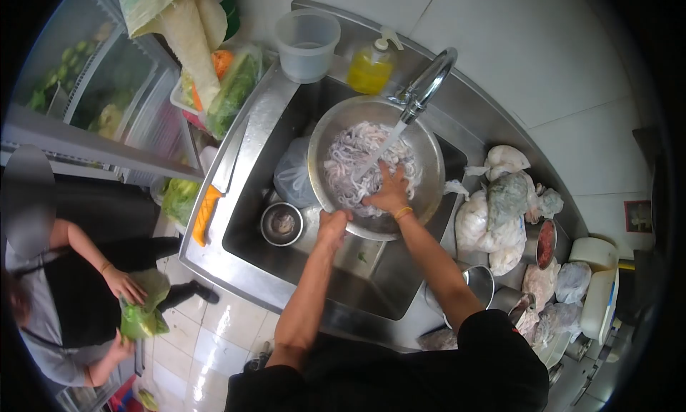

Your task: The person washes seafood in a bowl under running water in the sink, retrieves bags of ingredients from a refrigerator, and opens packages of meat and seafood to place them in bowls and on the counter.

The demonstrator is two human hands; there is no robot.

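A wide metal bowl (325, 137) sits in the sink under the tap (437, 67), whose water runs into it. Inside lies a heap of pale, purplish strips (350, 158) that look like squid tentacles. My left hand (334, 226) is closed on the bowl's near rim. My right hand (389, 190) reaches into the bowl, fingers spread on the strips, with some fingertips hidden among them. A small metal bowl (266, 226) with a little pale food stands left of the large one, by a clear plastic bag (293, 172).
Soap bottle (370, 70) and clear tub (307, 51) stand behind the sink (236, 233). An orange-handled knife (205, 215) lies on its left edge. Bagged food (486, 219) crowds the right. At left, a person (71, 290) holds greens (143, 315) near an open fridge (107, 76).
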